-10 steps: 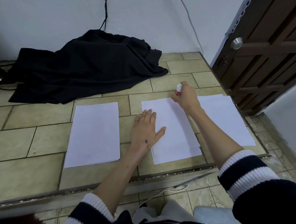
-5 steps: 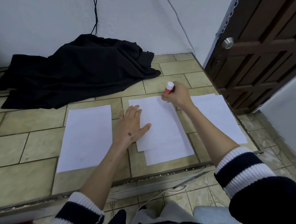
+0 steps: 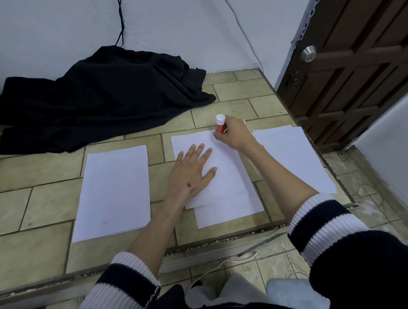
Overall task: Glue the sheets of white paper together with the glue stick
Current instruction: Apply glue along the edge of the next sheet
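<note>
At the far edge of the middle sheets, your right hand (image 3: pixel 234 134) is closed around the glue stick (image 3: pixel 220 126), its red barrel upright and white end pointing up, the lower end down at the top sheet (image 3: pixel 225 174). That sheet lies skewed over a lower sheet (image 3: pixel 228 212), whose near edge shows beneath it. Your left hand (image 3: pixel 191 174) lies open and flat, fingers spread, pressing on the top sheet's left part. To your left a separate stack of white paper (image 3: pixel 113 193) rests on the tiled floor (image 3: pixel 29 205), apart from the middle pair; to your right another white sheet (image 3: pixel 291 158) lies partly under your forearm. Beyond them a black cloth (image 3: pixel 94 99) is heaped against the wall, and a dark wooden door (image 3: pixel 359 56) stands at the right.
</note>
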